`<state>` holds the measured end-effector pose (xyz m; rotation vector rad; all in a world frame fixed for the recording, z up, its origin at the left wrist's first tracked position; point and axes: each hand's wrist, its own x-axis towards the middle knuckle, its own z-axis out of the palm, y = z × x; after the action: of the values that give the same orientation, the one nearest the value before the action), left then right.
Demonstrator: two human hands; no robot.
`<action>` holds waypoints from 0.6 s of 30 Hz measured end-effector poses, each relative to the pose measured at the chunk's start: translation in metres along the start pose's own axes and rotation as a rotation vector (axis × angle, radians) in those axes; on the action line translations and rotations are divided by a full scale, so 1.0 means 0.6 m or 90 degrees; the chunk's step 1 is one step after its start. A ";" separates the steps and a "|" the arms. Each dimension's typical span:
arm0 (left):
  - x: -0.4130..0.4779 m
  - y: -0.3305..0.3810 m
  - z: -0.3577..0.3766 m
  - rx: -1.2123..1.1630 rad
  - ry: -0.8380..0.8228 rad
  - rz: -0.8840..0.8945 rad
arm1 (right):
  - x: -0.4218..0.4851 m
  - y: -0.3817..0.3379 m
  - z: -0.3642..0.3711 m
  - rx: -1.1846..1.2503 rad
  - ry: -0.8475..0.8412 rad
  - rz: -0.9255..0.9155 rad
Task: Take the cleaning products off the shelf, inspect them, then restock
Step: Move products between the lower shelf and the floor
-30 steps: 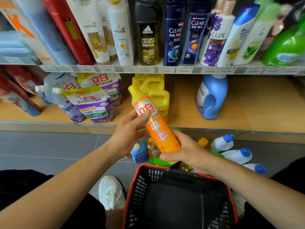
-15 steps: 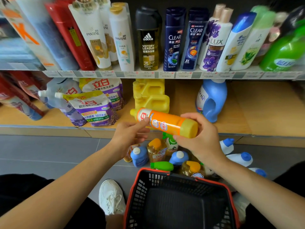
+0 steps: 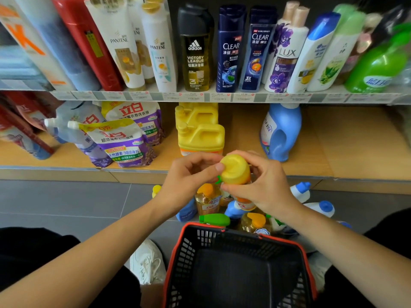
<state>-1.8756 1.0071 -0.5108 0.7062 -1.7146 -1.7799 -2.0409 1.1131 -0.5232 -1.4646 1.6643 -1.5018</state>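
Head view: left hand (image 3: 189, 181) and right hand (image 3: 264, 186) hold yellow bottle (image 3: 234, 168) end-on.

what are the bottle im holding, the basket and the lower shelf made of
The bottle looks like opaque yellow plastic, slightly glossy, with a moulded dished base. The basket seems rigid plastic: black lattice walls, red rim, matte. The lower shelf is a tan matte board, probably wood-look laminate; grain too blurred to tell.

The left hand (image 3: 189, 175) and right hand (image 3: 265, 186) grip a yellow bottle (image 3: 234, 168), base toward the camera. 2 yellow jugs (image 3: 201, 138) stand at its 12 o'clock, a basket (image 3: 186, 254) at 6 o'clock.
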 end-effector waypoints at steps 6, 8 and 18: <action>0.001 -0.010 -0.001 0.002 0.033 -0.030 | -0.017 -0.004 0.020 -0.069 -0.051 -0.036; 0.003 -0.016 0.000 0.000 0.042 -0.044 | -0.016 -0.005 0.022 -0.095 -0.059 -0.037; 0.002 -0.026 -0.014 0.069 -0.037 -0.040 | -0.008 -0.012 0.019 -0.144 -0.091 -0.004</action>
<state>-1.8711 1.0004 -0.5265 0.7690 -1.8583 -1.7752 -2.0268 1.1139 -0.5215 -1.6537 1.7889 -1.2119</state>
